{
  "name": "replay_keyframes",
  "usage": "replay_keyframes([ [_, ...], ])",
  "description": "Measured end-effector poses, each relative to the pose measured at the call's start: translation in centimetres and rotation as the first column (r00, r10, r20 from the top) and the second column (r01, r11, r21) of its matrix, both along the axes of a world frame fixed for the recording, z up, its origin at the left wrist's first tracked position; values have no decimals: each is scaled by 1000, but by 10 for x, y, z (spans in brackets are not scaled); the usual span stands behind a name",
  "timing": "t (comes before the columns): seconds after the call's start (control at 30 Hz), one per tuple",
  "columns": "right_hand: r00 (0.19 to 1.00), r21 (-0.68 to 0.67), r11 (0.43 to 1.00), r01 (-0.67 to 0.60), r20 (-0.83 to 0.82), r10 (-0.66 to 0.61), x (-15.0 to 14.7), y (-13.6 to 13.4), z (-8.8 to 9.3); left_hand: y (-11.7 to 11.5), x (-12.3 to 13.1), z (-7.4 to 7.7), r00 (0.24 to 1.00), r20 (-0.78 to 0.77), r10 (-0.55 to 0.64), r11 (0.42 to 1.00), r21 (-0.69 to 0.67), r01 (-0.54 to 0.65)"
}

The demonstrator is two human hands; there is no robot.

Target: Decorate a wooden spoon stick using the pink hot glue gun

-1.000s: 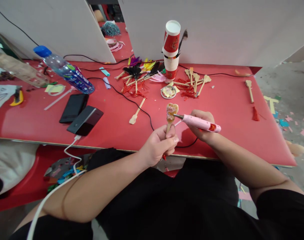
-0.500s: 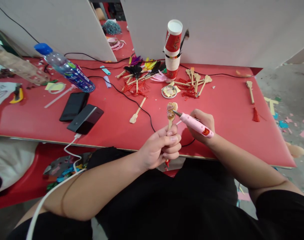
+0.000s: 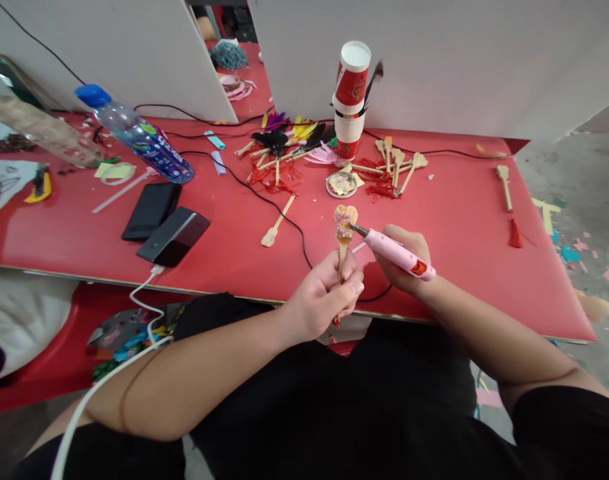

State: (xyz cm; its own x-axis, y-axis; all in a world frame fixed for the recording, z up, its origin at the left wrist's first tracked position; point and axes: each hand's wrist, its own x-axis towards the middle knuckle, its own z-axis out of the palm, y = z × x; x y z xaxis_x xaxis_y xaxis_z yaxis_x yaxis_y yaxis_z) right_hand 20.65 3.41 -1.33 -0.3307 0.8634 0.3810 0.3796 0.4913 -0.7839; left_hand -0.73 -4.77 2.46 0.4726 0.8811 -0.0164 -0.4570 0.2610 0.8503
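Note:
My left hand [image 3: 325, 293] is closed round the thin handle of a small wooden stick [image 3: 343, 235] with a heart-shaped top, held upright above the red table's near edge. Pale pink bits cover that top. My right hand [image 3: 401, 257] grips a pink pen-shaped glue tool [image 3: 395, 251]. Its metal tip touches the right side of the stick's top. A black cord [image 3: 264, 200] runs across the table and under my right hand.
On the red table [image 3: 459, 220] lie several wooden sticks [image 3: 397, 163] with red tassels, coloured feathers [image 3: 284, 137], stacked paper cups [image 3: 351, 100], a small round tin [image 3: 342, 184], a water bottle [image 3: 139, 141], a phone [image 3: 151, 211] and a black power bank [image 3: 173, 236]. White partitions stand behind.
The stick has turned slightly in my left hand, whose fingers regripped its handle. The pink tool tilted and stayed with its tip at the stick's top.

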Motion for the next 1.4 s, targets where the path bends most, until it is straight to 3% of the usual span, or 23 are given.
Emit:
replay_keyframes([
  [0.2, 993, -86, 990, -113, -36, 110, 0, -5, 7, -6, -2, -3, 994, -112, -1, 995, 100, 12],
  [0.4, 974, -156, 963, -218, -93, 206, 0, -1, 10, -10, -2, -2, 982, -187, 10, 993, 115, 11],
  [0.63, 937, -80, 948, -307, -201, 287, -6, 0, 7, -11, -2, -2, 968, -245, 50, 984, 180, -5],
  [0.9, 929, -162, 929, -332, -227, 292, -9, 0, 9, -10, -3, 0, 960, -273, 60, 981, 196, -6],
  [1.17, 905, -100, 920, -378, -249, 345, -9, 2, 2, -10, -2, 2, 959, -280, 49, 987, 160, -4],
  [1.4, 965, -220, 950, -220, -193, 178, 2, 7, 6, -1, -6, -2, 982, -187, 2, 995, 102, 17],
])
